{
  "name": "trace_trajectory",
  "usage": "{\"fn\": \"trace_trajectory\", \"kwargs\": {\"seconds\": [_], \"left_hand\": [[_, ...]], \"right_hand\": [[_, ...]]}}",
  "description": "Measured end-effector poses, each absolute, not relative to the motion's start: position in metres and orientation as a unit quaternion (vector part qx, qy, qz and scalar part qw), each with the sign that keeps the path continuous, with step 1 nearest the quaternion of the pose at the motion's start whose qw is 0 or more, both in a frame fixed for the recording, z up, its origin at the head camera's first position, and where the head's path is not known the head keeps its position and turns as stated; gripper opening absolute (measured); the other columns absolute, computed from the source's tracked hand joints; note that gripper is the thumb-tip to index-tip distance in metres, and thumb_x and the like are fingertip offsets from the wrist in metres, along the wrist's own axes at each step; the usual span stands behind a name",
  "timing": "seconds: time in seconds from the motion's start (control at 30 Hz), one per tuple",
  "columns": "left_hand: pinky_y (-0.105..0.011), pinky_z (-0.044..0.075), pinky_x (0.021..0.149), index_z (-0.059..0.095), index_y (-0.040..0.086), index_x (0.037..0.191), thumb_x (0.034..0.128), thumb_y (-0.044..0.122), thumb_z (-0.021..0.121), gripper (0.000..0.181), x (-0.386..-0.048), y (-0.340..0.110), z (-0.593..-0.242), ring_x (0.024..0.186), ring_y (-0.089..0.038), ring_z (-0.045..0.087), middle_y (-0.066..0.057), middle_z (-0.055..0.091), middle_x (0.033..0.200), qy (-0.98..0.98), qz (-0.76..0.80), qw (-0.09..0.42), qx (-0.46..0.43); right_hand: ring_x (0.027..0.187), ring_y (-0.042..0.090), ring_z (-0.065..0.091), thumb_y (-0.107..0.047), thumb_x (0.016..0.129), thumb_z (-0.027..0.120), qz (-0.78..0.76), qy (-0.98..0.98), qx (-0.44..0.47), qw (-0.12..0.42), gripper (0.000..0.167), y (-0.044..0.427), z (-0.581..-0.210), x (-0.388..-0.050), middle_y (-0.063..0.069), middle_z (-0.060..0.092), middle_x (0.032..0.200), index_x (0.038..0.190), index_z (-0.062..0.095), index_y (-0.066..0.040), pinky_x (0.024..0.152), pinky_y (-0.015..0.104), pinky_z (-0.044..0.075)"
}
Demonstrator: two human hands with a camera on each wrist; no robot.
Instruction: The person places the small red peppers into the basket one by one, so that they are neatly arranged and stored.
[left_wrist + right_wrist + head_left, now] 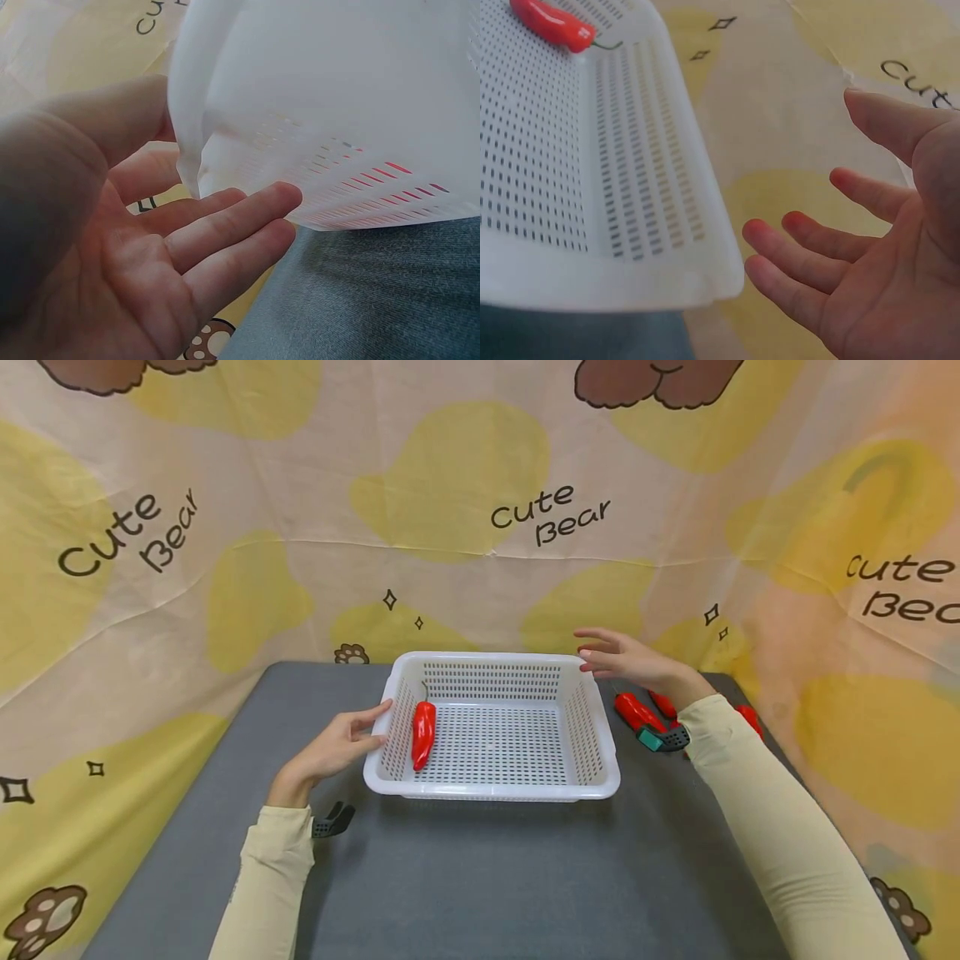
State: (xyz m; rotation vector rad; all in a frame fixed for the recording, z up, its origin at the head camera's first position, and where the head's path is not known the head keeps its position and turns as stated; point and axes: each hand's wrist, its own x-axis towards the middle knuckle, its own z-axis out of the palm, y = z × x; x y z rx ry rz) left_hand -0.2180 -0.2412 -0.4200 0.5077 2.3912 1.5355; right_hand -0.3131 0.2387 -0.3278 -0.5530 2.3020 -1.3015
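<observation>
The left hand [337,750] has its thumb and index finger at the left rim of a white perforated plastic basket [495,792], touching it. Its other fingers stretch out nearly straight below the rim, beside the outer wall. The right hand [628,662] holds nothing: its fingers are loosely bent and spread, thumb well apart, at the basket's back right corner; whether a fingertip touches the rim I cannot tell.

Inside the basket, a red chili pepper [423,737] lies lengthwise along the left wall, stem to the back, with that wall between it and the left fingers; it is well apart from the right fingers. More red chili peppers [634,710] lie on the grey table [495,877] by the right wrist, partly hidden by it. Behind hangs a "Cute Bear" cloth [442,485].
</observation>
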Motion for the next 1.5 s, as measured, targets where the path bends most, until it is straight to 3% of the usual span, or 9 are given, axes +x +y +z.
{"fn": "trace_trajectory", "kwargs": {"seconds": [0.33, 0.7, 1.03, 1.3, 1.5], "left_hand": [[-0.022, 0.058, 0.083, 0.029, 0.0, 0.157, 0.099, 0.008, 0.06, 0.067, -0.217, -0.242, -0.421, 0.108, -0.026, 0.069, -0.029, 0.036, 0.159, 0.824, 0.523, 0.124, 0.18], [-0.021, 0.056, 0.087, 0.03, 0.005, 0.158, 0.1001, 0.013, 0.06, 0.066, -0.221, -0.237, -0.416, 0.109, -0.029, 0.069, -0.026, 0.044, 0.155, 0.827, 0.518, 0.125, 0.178], [-0.025, 0.057, 0.09, 0.03, 0.004, 0.158, 0.0999, 0.013, 0.061, 0.066, -0.218, -0.24, -0.419, 0.113, -0.031, 0.067, -0.024, 0.039, 0.159, 0.831, 0.513, 0.126, 0.174], [-0.028, 0.059, 0.09, 0.029, 0.003, 0.158, 0.0999, 0.013, 0.061, 0.067, -0.218, -0.241, -0.418, 0.112, -0.032, 0.069, -0.025, 0.039, 0.159, 0.829, 0.516, 0.123, 0.18], [-0.025, 0.058, 0.088, 0.027, 0.0, 0.158, 0.1001, 0.01, 0.06, 0.067, -0.218, -0.243, -0.419, 0.112, -0.033, 0.069, -0.029, 0.038, 0.158, 0.824, 0.52, 0.123, 0.191]], "right_hand": [[0.141, 0.048, 0.044, -0.029, 0.107, 0.047, -0.481, 0.83, -0.17, 0.225, 0.065, 0.278, -0.342, -0.312, 0.022, 0.022, 0.167, 0.161, 0.018, -0.008, 0.116, 0.054, 0.039], [0.149, 0.053, 0.024, -0.03, 0.108, 0.045, -0.478, 0.834, -0.144, 0.233, 0.067, 0.315, -0.368, -0.309, 0.028, 0.012, 0.167, 0.162, 0.013, -0.005, 0.12, 0.065, 0.023], [0.15, 0.055, 0.016, -0.034, 0.106, 0.047, -0.477, 0.833, -0.117, 0.255, 0.071, 0.332, -0.386, -0.305, 0.03, 0.004, 0.167, 0.162, 0.013, -0.007, 0.121, 0.069, 0.016], [0.152, 0.052, 0.013, -0.035, 0.106, 0.049, -0.471, 0.838, -0.117, 0.252, 0.068, 0.339, -0.4, -0.304, 0.028, 0.008, 0.168, 0.161, 0.02, -0.006, 0.119, 0.073, 0.01], [0.149, 0.053, 0.015, -0.028, 0.106, 0.049, -0.462, 0.839, -0.113, 0.264, 0.066, 0.34, -0.412, -0.305, 0.031, 0.012, 0.166, 0.16, 0.022, -0.004, 0.118, 0.073, 0.017]]}}
